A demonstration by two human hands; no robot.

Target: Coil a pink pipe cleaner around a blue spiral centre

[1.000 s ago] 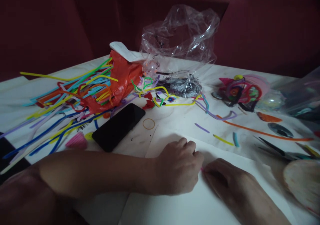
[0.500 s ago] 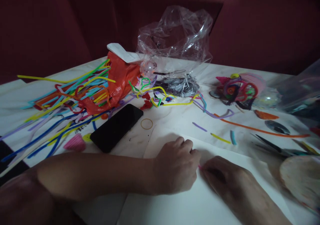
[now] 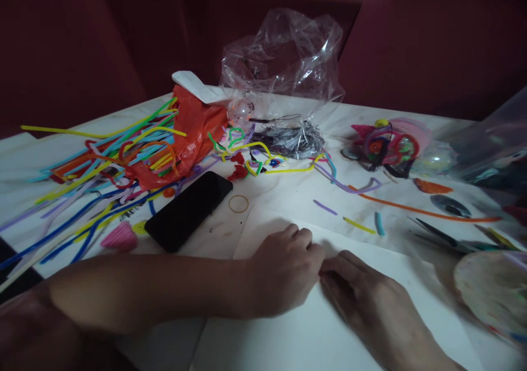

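Facing each other over flat white paper, curled left hand and right hand touch — what either grip holds, I can't tell.

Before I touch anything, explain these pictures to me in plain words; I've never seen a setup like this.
There is no machine here: a person works with two bare hands. Every picture comes from one camera worn on that person's head, looking forward and down.

The left hand and right hand are close together above white paper. Their fingers hide whatever may be pinched there, so I can't say what is held.

Around them on the pale table lie a black phone, a bundle of colored craft stems by a red plastic bag, a clear bag farther back, and scissors toward the right.
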